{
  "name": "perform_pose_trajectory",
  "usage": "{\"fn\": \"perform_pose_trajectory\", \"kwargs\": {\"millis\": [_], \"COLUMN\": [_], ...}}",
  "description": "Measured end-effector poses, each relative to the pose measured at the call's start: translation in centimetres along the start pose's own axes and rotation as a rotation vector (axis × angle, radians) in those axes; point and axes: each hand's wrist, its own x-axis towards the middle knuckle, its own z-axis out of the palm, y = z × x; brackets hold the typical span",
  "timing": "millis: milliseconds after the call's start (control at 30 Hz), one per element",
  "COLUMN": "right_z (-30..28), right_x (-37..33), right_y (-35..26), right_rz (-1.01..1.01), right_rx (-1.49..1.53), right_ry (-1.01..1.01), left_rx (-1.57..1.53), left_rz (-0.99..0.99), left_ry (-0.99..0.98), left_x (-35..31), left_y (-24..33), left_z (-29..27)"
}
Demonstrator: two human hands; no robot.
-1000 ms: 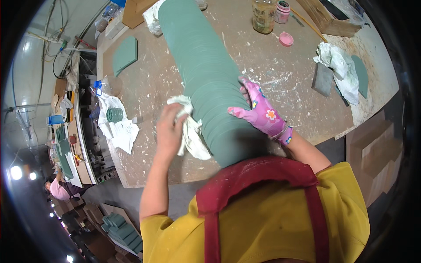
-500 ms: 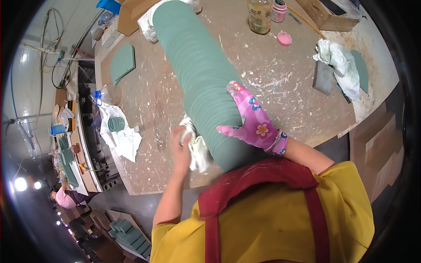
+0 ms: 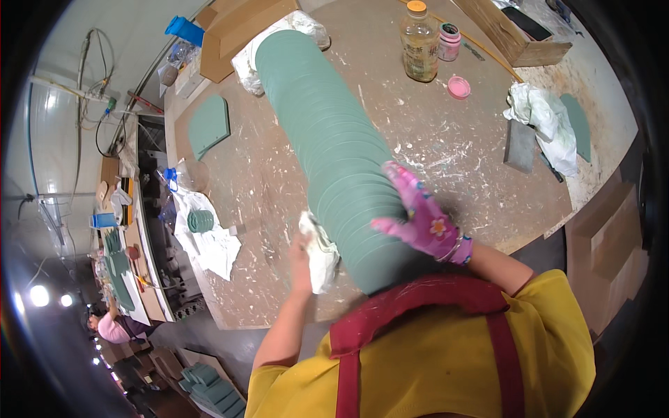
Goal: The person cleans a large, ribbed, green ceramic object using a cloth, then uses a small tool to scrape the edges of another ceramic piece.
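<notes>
A long row of thin, round-edged green plates [image 3: 327, 132] lies across the table, packed face to face, its near end against my apron. My right hand [image 3: 428, 223], in a pink flowered glove, rests on the row's right side near that end, thumb and fingers spread. On the opposite side, my bare left hand [image 3: 301, 261] is closed on a white cloth [image 3: 321, 258] pressed along the plates. That hand is slightly blurred, and the cloth hides some of its fingers. White wrapped padding [image 3: 313, 31] sits around the far end of the row.
A loose green plate [image 3: 209, 125] lies to the left, near a white cloth [image 3: 216, 251] with a green coil [image 3: 201, 221]. Farther right stand a glass bottle [image 3: 419, 49], a pink jar [image 3: 449, 43] and a wooden box [image 3: 519, 42]. A grey block [image 3: 519, 145] lies by crumpled white cloth [image 3: 547, 111].
The whole view has shifted, so the table appears lower. My left hand has brought the white cloth up against the row's side. My right hand stays on the row.
</notes>
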Motion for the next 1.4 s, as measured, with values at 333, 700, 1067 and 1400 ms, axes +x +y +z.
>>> {"fn": "perform_pose_trajectory", "kwargs": {"millis": [333, 700, 1067, 1400], "right_z": [-1.4, 3.5, 3.7, 4.5], "right_x": [12.8, 23.0, 24.5, 24.5], "right_y": [0.6, 4.4, 5.1, 5.5], "right_rz": [0.001, 0.205, 0.082, 0.084], "right_rx": [-0.058, 0.222, 0.068, 0.116], "right_ry": [0.014, -0.049, 0.090, 0.034], "left_rx": [0.590, 0.991, 1.115, 0.672], "left_rz": [1.135, 1.282, 1.287, 0.951], "left_ry": [0.324, -0.229, -0.122, 0.300], "left_x": [15.3, 25.4, 24.1, 21.6], "left_y": [24.7, 26.3, 26.2, 18.8], "left_z": [-0.6, 7.0, 5.1, 1.8]}}
